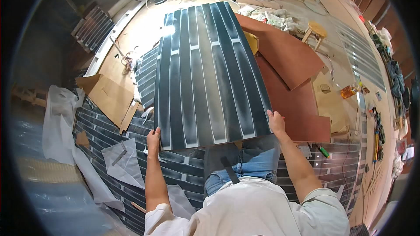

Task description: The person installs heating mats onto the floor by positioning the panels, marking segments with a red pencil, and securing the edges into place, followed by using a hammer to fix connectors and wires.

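Note:
A large glossy panel [199, 83], dark with pale-edged plank-like strips and a greyish band down the middle, stretches out in front of my body. My left hand [153, 142] grips its near left corner, thumb up along the side edge. At the near right corner my right hand [276, 123] is closed on the other side edge. Both arms reach forward, and the panel's near edge lies just beyond my waist. The fingers under the panel are mostly hidden. Whether its far end rests on anything cannot be made out. Beneath it is a dark plank-patterned surface [192, 164].
Reddish-brown sheets [297, 109] lie right of the panel, with a wooden stool [316, 30] beyond. Brown cardboard [107, 98] and a white sheet [124, 159] lie left, beside crumpled translucent wrapping [61, 124]. A green-handled tool [323, 151] and several hand tools [377, 133] are at right.

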A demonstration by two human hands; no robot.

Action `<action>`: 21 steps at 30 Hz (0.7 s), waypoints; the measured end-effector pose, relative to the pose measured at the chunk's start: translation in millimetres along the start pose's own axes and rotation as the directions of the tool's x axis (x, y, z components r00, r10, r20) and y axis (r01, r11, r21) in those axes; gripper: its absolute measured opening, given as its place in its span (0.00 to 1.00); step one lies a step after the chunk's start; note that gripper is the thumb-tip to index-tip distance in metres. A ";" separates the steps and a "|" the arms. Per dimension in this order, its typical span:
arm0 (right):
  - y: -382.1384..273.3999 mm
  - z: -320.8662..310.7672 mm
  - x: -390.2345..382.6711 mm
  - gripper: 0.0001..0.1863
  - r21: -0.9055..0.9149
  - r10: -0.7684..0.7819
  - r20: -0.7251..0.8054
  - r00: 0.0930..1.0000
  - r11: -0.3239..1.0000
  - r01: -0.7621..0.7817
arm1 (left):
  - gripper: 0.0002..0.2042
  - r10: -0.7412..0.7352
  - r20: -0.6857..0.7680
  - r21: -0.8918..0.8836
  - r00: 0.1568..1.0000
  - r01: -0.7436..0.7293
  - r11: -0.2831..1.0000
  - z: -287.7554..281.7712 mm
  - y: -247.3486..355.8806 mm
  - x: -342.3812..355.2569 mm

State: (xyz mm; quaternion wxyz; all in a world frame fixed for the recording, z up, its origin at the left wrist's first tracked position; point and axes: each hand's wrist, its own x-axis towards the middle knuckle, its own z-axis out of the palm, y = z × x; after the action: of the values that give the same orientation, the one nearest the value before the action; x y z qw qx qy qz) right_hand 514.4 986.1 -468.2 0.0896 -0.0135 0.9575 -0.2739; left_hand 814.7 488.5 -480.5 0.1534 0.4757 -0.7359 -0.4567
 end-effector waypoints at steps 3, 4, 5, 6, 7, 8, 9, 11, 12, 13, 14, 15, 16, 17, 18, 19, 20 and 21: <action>7.9 -0.2 -10.5 0.30 0.029 -0.008 0.010 1.000 1.000 0.007 | 0.21 0.037 -0.041 0.044 0.998 -0.035 0.998 -2.4 -9.7 -13.4; 8.4 -2.1 -14.2 0.29 0.042 0.006 0.016 1.000 0.999 -0.007 | 0.21 0.060 -0.053 0.071 0.997 -0.056 0.996 -4.4 -11.9 -15.6; 8.6 -3.8 -18.6 0.29 0.041 0.006 0.011 1.000 0.999 -0.006 | 0.21 0.023 -0.041 0.055 0.999 -0.021 0.998 -7.3 -14.6 -19.2; 6.8 -3.2 -23.0 0.29 0.047 0.004 0.018 1.000 0.999 -0.005 | 0.21 0.023 -0.047 0.062 0.999 -0.020 0.998 -14.0 -17.4 -22.7; 12.6 -6.4 -25.0 0.29 0.067 0.014 0.024 1.000 0.998 -0.016 | 0.22 0.018 -0.039 0.053 0.999 -0.016 0.998 -9.2 -16.1 -29.0; 17.7 -9.0 -27.0 0.29 0.088 0.025 0.030 0.999 0.996 -0.027 | 0.22 0.013 -0.032 0.044 0.999 -0.012 0.999 -4.0 -14.3 -34.0; 21.9 -10.2 -29.1 0.29 0.066 0.016 0.010 1.000 0.998 -0.016 | 0.22 0.003 -0.046 0.052 0.999 -0.001 0.999 -0.7 -13.4 -40.2; 20.2 -7.8 -35.1 0.29 0.077 0.004 0.004 1.000 0.997 -0.004 | 0.21 -0.021 -0.006 -0.015 1.000 0.021 1.000 -13.2 -18.2 -41.5; 18.9 -6.4 -37.8 0.29 0.085 -0.005 -0.005 1.000 0.996 0.006 | 0.21 0.001 -0.032 0.009 0.999 -0.001 1.000 -19.1 -21.2 -42.9; 21.0 -9.3 -39.0 0.28 0.075 0.030 0.023 0.999 0.997 -0.031 | 0.21 -0.001 -0.025 0.006 1.000 0.001 1.000 -16.5 -19.6 -47.0; 25.6 -11.5 -40.6 0.28 0.069 0.036 0.020 0.999 0.997 -0.038 | 0.21 -0.004 0.001 0.054 1.000 0.004 0.999 -13.9 -16.2 -52.6; 30.7 -14.2 -42.3 0.28 0.046 0.034 0.009 0.999 0.998 -0.035 | 0.20 -0.008 0.027 0.103 1.000 0.005 0.995 -9.1 -12.4 -57.4; 30.7 -12.4 -44.9 0.28 0.039 0.025 0.006 1.000 0.999 -0.025 | 0.21 0.005 -0.016 0.028 1.000 -0.004 1.000 -9.6 -15.0 -60.2; 30.9 -11.4 -46.4 0.28 0.058 0.028 0.002 1.000 0.998 -0.028 | 0.21 -0.003 0.007 0.021 1.000 0.002 1.000 -14.5 -17.4 -62.0; 32.0 -11.2 -48.4 0.28 0.067 0.027 0.006 1.000 0.997 -0.028 | 0.21 -0.010 0.030 0.015 1.000 0.009 1.000 -17.5 -19.5 -63.1; 34.8 -13.7 -50.4 0.28 0.060 0.036 0.007 0.999 0.998 -0.036 | 0.20 0.015 0.021 0.011 1.000 -0.015 1.000 -15.3 -14.9 -71.0; 36.8 -15.5 -52.2 0.28 0.053 0.045 0.008 0.999 0.998 -0.045 | 0.20 0.016 0.022 0.013 1.000 -0.016 1.000 -13.4 -17.6 -72.6; 39.9 -14.6 -53.4 0.28 0.052 0.042 -0.003 0.999 0.998 -0.042 | 0.20 0.016 -0.007 0.033 1.000 -0.015 0.999 -12.1 -21.0 -75.4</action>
State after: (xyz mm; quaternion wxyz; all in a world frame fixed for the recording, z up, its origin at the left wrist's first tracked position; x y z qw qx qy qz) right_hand 565.2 1031.7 -468.3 0.0938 0.0094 0.9502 -0.2969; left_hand 872.1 542.8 -475.5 0.1518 0.4742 -0.7465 -0.4414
